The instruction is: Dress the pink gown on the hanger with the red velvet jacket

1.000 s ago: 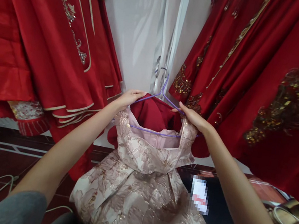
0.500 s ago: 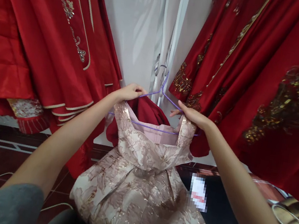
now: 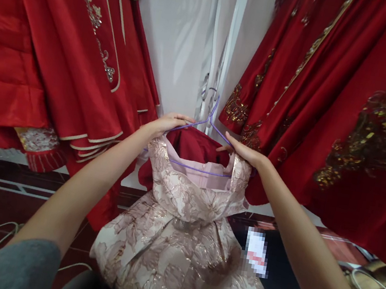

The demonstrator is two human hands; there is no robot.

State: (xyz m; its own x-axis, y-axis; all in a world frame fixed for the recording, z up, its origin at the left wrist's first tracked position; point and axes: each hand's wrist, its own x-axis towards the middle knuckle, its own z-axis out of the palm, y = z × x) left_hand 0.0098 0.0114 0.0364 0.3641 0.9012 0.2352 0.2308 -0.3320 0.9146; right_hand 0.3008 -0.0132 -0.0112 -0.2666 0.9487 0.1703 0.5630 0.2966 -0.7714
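My left hand and right hand grip the two shoulders of a purple wire hanger carrying a pink-and-gold brocade dress, between hanging red embroidered garments.

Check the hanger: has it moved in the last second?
No. The hanger has its hook just beside the white pole, as before; the small shift in the picture looks like camera motion.
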